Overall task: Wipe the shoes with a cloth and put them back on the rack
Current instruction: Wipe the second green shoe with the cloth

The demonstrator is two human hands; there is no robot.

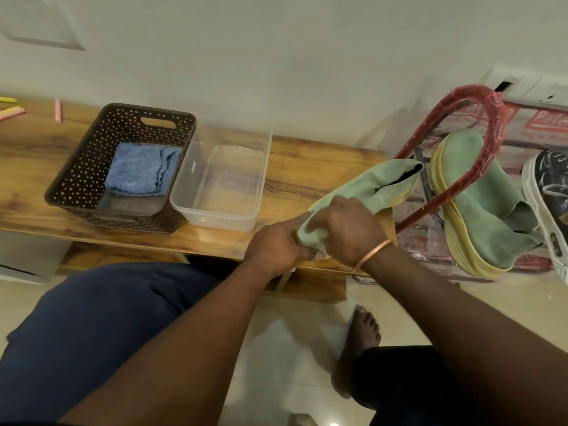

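A pale green sock-style shoe (378,186) with a yellow sole lies tilted over the right end of the wooden bench (307,158), its opening pointing toward the rack. My left hand (276,244) grips its toe end from below. My right hand (347,229), with a copper bangle on the wrist, is closed over the top of the same end. The matching green shoe (482,210) rests on its side on the red-framed rack (491,124) at the right. A folded blue cloth (141,169) lies in the brown basket (80,167), away from both hands.
A clear plastic tub (190,192) stands between the basket and the held shoe. A dark sneaker (550,186) with a white sole sits at the rack's far right. My knees and a bare foot (362,330) are below, on the tiled floor.
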